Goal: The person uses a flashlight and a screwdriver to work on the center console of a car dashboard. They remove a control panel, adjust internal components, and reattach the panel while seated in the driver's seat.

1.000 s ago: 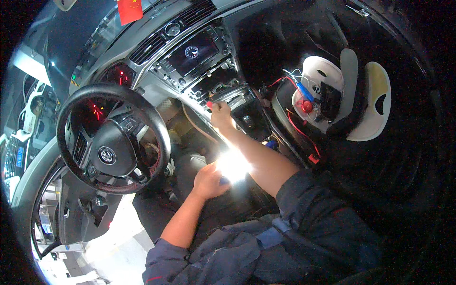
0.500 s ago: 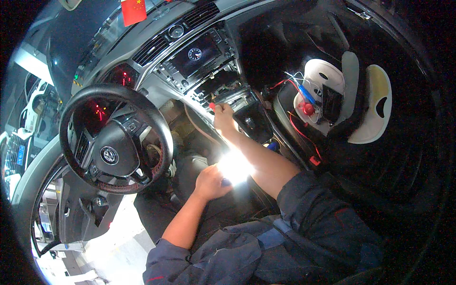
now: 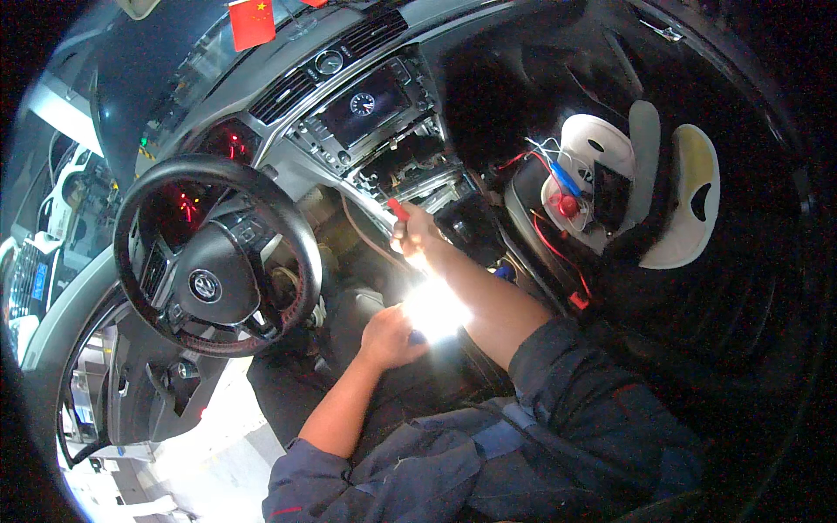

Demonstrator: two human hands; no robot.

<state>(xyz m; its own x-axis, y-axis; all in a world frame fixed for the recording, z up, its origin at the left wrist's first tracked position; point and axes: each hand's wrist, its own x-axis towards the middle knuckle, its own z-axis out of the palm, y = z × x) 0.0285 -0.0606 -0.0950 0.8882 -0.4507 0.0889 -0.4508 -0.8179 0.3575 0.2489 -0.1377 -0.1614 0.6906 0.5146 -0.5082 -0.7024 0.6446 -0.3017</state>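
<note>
My right hand [image 3: 420, 234] is closed around a small red piece [image 3: 398, 209], and its exact kind I cannot make out. It is held just in front of the uncovered opening in the centre console [image 3: 427, 179], where metal brackets and inner parts show. Lower down, my left hand [image 3: 388, 338] grips a brightly shining lamp [image 3: 438, 309] close to my right forearm. Glare hides most of the lamp's body and some of my left fingers. A thin brownish cable [image 3: 362, 228] curves down beside the console toward the hands.
At the left stands the steering wheel [image 3: 207, 279]. Above the opening is a lit display [image 3: 362, 105]. On the passenger seat [image 3: 527, 205] lie white pieces, wires, a blue tool [image 3: 564, 177] and a red round thing [image 3: 568, 206]. A red clip [image 3: 579, 301] hangs by the seat's edge.
My right hand has drawn back slightly from the console opening toward me, with the red piece still in it. The left hand and lamp have barely moved; the view has shifted a little.
</note>
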